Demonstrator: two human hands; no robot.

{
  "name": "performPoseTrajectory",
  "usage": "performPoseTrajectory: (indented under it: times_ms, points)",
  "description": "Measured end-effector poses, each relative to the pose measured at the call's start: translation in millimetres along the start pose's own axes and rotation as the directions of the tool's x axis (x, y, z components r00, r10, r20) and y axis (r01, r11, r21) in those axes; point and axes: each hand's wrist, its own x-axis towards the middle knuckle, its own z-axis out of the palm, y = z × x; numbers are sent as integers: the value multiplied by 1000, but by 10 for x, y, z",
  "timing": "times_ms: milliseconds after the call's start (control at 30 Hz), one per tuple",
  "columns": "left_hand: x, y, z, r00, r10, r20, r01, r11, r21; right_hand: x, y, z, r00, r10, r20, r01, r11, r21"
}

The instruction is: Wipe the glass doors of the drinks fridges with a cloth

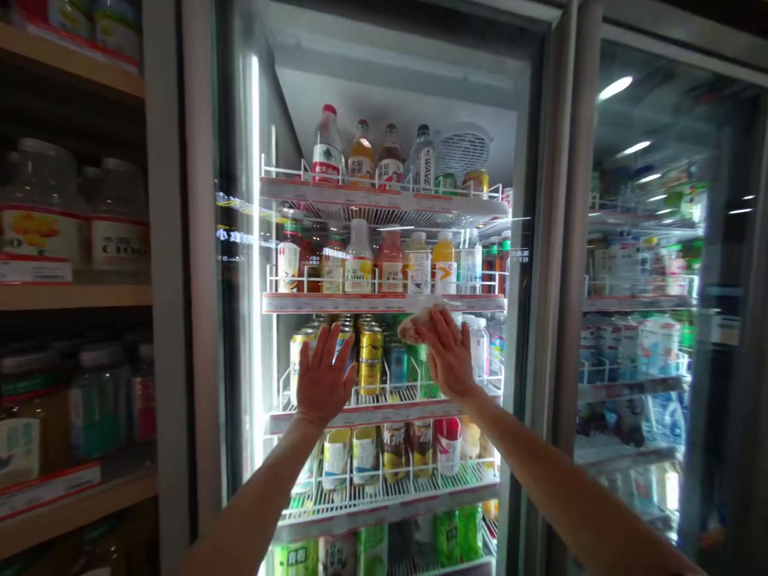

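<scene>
Well to the left of both hands, jars with pale lids stand on wooden shelves. Nearer, but still left of the left hand, an upright light strip glows inside a drinks cooler with a glass door.

The left forearm slants up and to the right from the bottom edge. The left hand is wide open with nothing in its grasp, its fingers spread and pointing up, thumb out to the right. The palm faces the glass door; whether it presses on the pane is hard to tell.

Between the hands, behind the glass, stands a gold can. Above the hands runs a row of bottles, and below them a row of cans.

Just right of that gap, and slightly higher than the left hand, a bunched pale cloth lies against the glass. The right hand has hold of it, fingers laid over the cloth and pointing up and to the left, back of the hand in view. Its forearm reaches up and leftward from the bottom right.

Right of the right hand, a second cooler door shows more stocked shelves.
</scene>
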Motion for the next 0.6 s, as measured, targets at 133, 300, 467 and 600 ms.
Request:
performPoseTrajectory:
  times_ms: [133,300,467,600]
  points:
    - [-5,-1,-4,1000,-7,1,7,1000,-18,-110,-72,-2,999,43,-13,-43,999,8]
    - [-19,-5,-2,1000,-18,21,19,999,-51,-364,69,-43,993,-97,71,98,995,-4]
    - [-24,-3,-6,999,-31,28,33,997,-71,-277,517,-98,955,247,-164,-266,958,-109]
    - [-27,-4,-2,999,-23,38,26,996,-82,-696,529,-127,982,182,-51,-186,977,-105]
